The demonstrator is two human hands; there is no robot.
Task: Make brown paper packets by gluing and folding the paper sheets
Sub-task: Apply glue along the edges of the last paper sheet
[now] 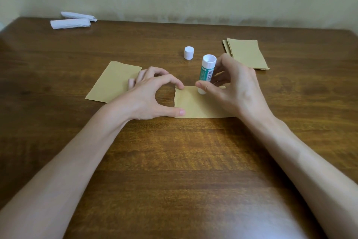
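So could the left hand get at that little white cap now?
Probably yes: the cap stands clear beyond the left hand, left of the glue stick, nothing between; but that hand is pinning the sheet.

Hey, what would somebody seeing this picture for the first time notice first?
The hands at the middle of the wooden table: the left hand presses thumb and forefinger on the left edge of a brown paper sheet, while the right hand holds an uncapped glue stick upright at its far edge. Behind stands the white cap, and a stack of brown sheets lies at the far right.
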